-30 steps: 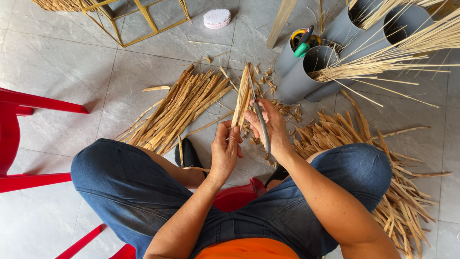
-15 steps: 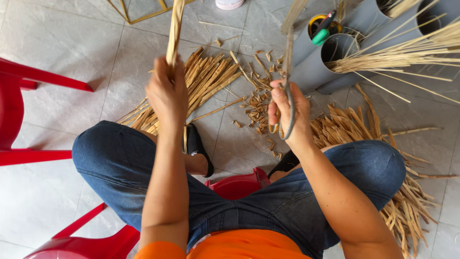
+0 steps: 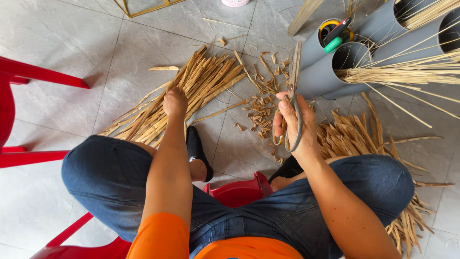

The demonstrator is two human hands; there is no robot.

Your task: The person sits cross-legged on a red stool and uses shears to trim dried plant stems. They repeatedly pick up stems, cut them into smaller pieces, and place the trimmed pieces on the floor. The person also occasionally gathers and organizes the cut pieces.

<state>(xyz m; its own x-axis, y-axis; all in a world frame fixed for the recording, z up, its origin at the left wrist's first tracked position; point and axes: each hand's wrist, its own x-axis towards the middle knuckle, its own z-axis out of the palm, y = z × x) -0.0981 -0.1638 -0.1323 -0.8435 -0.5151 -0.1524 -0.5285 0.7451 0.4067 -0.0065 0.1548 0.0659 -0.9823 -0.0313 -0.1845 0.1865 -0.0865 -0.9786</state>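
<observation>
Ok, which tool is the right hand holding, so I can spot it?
Start at the grey plastic tubes lying on the tiled floor. Just below them the right hand holds long metal scissors, blades pointing up, the only metal thing among the straw-coloured strips.

— What did the floor (image 3: 57, 43) look like?
— Grey stone-like tile, smooth with a dull sheen, crossed by thin grout lines.
— And the strips (image 3: 206, 81) under the left hand (image 3: 175, 101)?
— Dry, straw-coloured plant fibre, matt and rough, with splintery ends. The pile by the right knee (image 3: 354, 136) was the same stuff.
— The scissors (image 3: 291, 103) in the right hand (image 3: 294, 122)?
— Worn metal, dull grey, hardly any shine.
— The tubes (image 3: 321, 76)?
— Smooth grey plastic, matt. The chair (image 3: 28, 76) was glossy red plastic, the trousers (image 3: 105, 177) blue denim, the shirt (image 3: 158, 237) orange cloth.
</observation>
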